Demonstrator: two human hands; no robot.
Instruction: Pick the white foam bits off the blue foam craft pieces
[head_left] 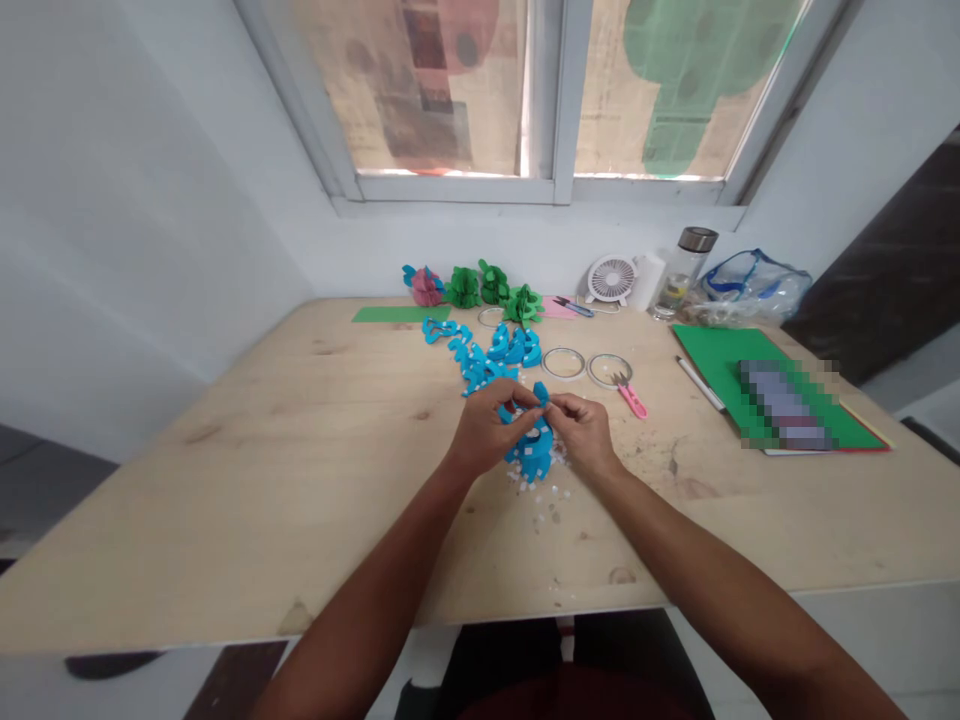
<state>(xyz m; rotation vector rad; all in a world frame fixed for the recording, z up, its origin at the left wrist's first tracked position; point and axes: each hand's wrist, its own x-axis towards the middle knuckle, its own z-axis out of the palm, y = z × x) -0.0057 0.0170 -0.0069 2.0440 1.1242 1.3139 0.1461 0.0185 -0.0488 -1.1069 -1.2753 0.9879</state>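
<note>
Pinched between the fingertips of both hands is a small blue paper piece. My left hand grips it from the left, thumb and fingers closed. From the right, my right hand has its thumb and forefinger closed on the same piece. Just below the hands lies a pile of blue cut-paper pieces bearing small white squares. Tiny white scraps are scattered around it. More blue paper pieces with white squares lie beyond my left hand, and curved blue pieces sit behind them.
Two rolls of narrow tape and pink-handled snips lie right of centre. Folded green paper shapes, a white fan and a glass bottle line the wall. Green sheets and a pen lie at right.
</note>
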